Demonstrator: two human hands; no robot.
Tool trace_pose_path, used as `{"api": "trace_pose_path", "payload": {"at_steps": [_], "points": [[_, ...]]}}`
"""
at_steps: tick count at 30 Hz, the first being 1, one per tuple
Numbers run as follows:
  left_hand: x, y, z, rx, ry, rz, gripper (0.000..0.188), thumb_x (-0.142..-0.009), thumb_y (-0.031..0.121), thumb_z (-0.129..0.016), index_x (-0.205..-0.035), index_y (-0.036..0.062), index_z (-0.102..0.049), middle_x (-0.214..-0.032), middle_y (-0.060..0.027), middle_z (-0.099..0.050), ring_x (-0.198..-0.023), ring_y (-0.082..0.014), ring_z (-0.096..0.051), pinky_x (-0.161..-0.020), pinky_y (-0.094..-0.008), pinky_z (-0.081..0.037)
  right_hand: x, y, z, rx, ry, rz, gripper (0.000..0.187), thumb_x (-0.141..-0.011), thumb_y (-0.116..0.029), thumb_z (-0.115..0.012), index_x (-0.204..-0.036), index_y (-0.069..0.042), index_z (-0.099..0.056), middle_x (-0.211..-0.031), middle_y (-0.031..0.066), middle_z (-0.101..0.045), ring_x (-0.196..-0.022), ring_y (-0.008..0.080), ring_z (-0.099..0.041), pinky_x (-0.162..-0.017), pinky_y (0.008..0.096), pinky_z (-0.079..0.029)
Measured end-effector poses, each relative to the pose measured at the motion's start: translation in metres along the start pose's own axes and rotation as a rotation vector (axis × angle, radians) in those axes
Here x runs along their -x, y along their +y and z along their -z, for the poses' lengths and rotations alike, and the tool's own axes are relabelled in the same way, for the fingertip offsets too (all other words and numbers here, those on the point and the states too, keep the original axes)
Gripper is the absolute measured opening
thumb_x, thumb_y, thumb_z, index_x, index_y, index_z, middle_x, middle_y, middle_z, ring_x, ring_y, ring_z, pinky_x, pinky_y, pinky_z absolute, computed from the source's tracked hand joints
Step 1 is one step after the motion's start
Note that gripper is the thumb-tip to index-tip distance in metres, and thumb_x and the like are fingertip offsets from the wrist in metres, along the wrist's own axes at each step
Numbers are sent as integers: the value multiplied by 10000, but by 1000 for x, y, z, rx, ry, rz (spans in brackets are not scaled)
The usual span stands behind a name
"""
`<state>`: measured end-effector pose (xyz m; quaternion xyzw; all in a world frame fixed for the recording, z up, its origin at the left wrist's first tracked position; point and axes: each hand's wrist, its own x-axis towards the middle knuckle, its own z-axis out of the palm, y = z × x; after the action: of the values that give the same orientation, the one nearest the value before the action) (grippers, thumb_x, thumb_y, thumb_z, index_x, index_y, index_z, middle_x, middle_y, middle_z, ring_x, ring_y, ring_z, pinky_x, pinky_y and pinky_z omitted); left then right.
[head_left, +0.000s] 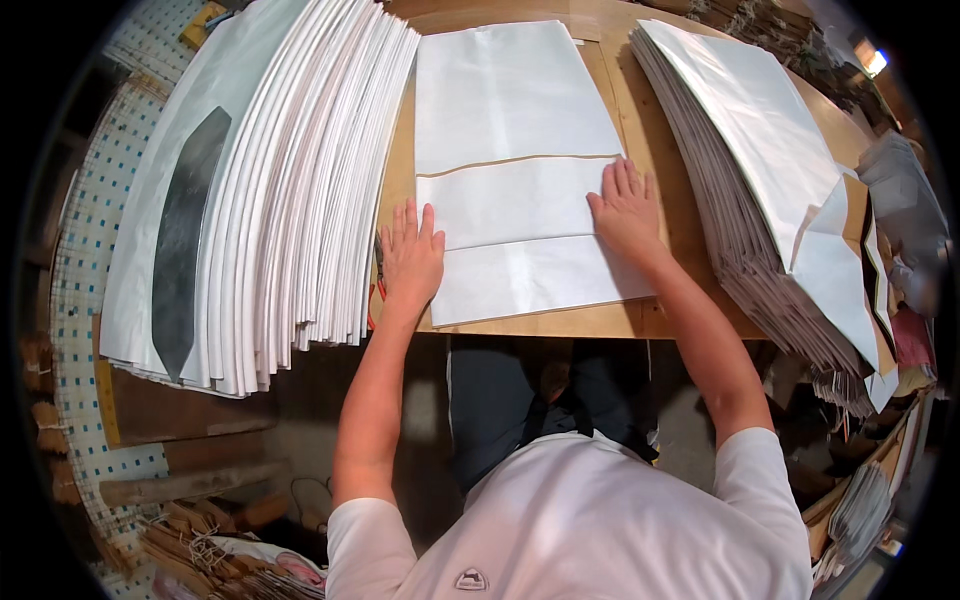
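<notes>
A large white paper bag [520,205] lies flat on the wooden table in front of me, its near part folded over with a brown edge line across it. My left hand [412,252] rests at the bag's left edge, fingers stretched out and slightly apart. Across from it, my right hand [626,208] lies flat on the bag's right edge near the brown line, fingers spread. Neither hand grips anything. Close beside my left hand, a tool with red handles [377,285] is partly hidden at the foot of the left stack.
A tall stack of white paper bags [290,180] leans at the left, with a dark pointed panel [190,240] on its outer face. Another stack of white bags [740,130] stands at the right, its near end unfolded. The wooden table [655,150] ends just before my body.
</notes>
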<state>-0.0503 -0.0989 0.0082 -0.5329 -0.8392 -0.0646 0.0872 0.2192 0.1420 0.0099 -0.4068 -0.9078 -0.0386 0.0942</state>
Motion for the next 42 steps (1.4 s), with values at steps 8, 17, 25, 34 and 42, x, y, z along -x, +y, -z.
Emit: {"api": "trace_pose_path", "payload": {"at_steps": [8,17,25,34,42], "points": [[3,-20,-13,-41,-112,-33,543,-1101,330,-397,-1574,65,-412,-1649,-143,-381,-1544,-374,-290,-1248,-573,-203,11,-190,-29,-446,80,258,730,-1038,-468,-481,-1525,72,-415,-1613,225,-411,-1536,331,-329,-1281,519,-156],[2,-5,-1,9,-145,-8,555,-1101,347,-397,-1586,77,-397,-1656,-148,-368,-1527,-389,-316,-1248,-587,-184,46,12,15,-173,-27,26,594,-1096,-373,-356,-1546,13,-394,-1648,175,-367,-1557,335,-275,-1275,535,-161],[-14,-6,-4,53,45,-109,488,-1023,278,-555,-1445,34,-536,-1525,-175,-510,-1429,-348,-442,-1167,-543,-296,25,-13,23,-75,133,136,624,-1094,-429,-386,-1546,1,-396,-1638,179,-377,-1562,313,-271,-1281,517,-154],[-54,73,-19,260,137,-214,615,-1026,471,-543,-1457,32,-549,-1562,-241,-452,-1493,-378,-371,-1246,-521,-240,2,-85,-2,-244,-13,180,646,-1080,-443,-406,-1580,-33,-390,-1662,202,-336,-1559,329,-284,-1277,514,-157],[-51,14,-18,209,-20,41,737,-1052,556,-458,-1597,66,-375,-1678,-250,-248,-1565,-384,-215,-1279,-501,-160,-2,-1,-6,-169,-37,-67,724,-1073,-496,-397,-1593,4,-338,-1670,225,-303,-1570,344,-244,-1281,525,-140]]}}
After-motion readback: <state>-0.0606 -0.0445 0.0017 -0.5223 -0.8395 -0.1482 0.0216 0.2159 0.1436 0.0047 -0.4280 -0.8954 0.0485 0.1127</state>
